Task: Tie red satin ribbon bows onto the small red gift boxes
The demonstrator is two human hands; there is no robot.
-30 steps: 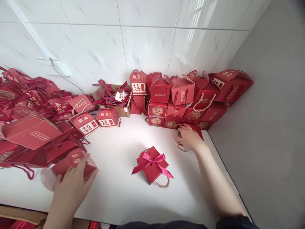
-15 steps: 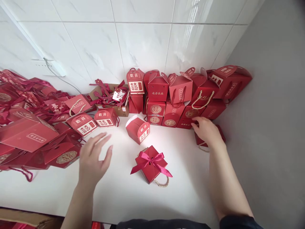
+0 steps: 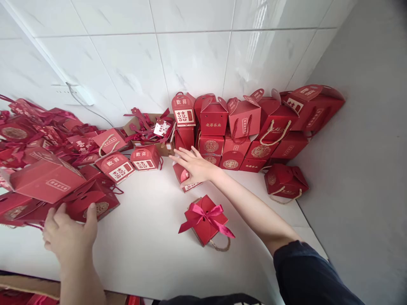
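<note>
Fingers spread, my right hand (image 3: 194, 167) is over the small red box (image 3: 179, 173) in the middle of the white table, covering much of it; whether it touches the box is unclear. At the left, my left hand (image 3: 70, 228) has its fingers apart at the front of a red box with a gold round emblem (image 3: 95, 203); nothing is gripped in it. Nearer the front edge stands a red box with a pink ribbon bow (image 3: 205, 218) and a rope handle.
Stacked red boxes (image 3: 213, 120) line the tiled wall. A cardboard box (image 3: 165, 148) holds ribbons and tags. More red boxes (image 3: 47, 176) are heaped at the left. One dark red box (image 3: 286, 180) stands by the grey wall at the right.
My right hand has moved left from the dark red box at the right to the small middle box. My left hand has moved left and down to the heaped boxes.
</note>
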